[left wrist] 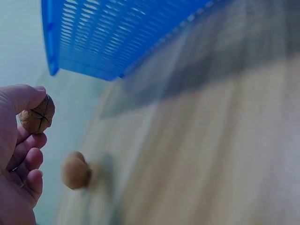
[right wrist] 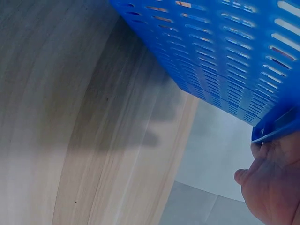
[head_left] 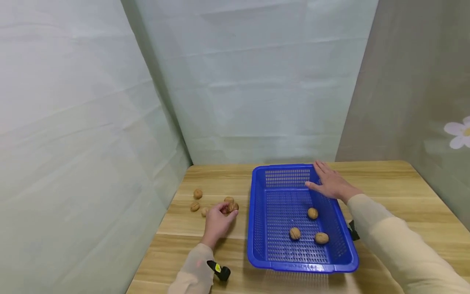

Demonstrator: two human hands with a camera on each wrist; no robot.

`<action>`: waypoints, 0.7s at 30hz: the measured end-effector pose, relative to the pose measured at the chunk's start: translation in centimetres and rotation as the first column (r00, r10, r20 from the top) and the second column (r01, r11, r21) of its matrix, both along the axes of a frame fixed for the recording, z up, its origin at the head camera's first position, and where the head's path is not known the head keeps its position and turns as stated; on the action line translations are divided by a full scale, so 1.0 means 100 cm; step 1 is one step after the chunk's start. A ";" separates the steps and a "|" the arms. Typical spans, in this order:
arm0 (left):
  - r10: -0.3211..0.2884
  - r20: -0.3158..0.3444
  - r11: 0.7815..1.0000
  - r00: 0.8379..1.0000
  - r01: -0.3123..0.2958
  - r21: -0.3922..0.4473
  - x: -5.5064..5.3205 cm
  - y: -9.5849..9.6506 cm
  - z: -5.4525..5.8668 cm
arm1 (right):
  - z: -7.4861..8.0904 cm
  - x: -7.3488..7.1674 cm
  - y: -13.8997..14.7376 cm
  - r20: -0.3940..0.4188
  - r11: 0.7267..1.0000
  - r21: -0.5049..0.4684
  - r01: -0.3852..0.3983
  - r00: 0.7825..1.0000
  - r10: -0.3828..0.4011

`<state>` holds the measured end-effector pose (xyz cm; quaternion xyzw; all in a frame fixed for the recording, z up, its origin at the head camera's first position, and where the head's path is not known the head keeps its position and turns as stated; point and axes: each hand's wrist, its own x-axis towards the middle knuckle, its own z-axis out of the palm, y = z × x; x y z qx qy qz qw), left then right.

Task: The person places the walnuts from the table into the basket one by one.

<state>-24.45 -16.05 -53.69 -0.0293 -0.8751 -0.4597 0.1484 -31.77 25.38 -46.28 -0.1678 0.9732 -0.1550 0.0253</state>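
Note:
My left hand pinches a walnut between thumb and fingers, low over the table left of the basket. Close by its fingertips lies another walnut. My right hand rests over the right rim of a blue plastic basket, near its far corner. Its fingers lie fairly straight, and the thumb points inward over the basket. Inside the basket are three walnuts: one by the right wall, a walnut nearer the middle and a walnut toward the near right.
Farther left on the wooden table lie a walnut, a second walnut and a paler walnut beside the left hand. Pale cloth hangs behind the table and along its left side.

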 end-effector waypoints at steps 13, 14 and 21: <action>-0.027 -0.088 0.997 0.996 0.020 -0.078 0.007 0.009 0.036 | 0.002 0.028 0.015 -0.052 0.994 -0.052 -0.099 0.994 0.096; -0.033 -0.091 0.996 0.995 0.026 -0.084 0.008 0.010 0.038 | 0.002 0.033 0.017 -0.059 0.992 -0.053 -0.112 0.992 0.108; -0.103 -0.135 0.990 0.985 0.088 -0.110 0.016 0.018 0.061 | 0.000 0.071 0.026 -0.099 0.986 -0.057 -0.155 0.984 0.149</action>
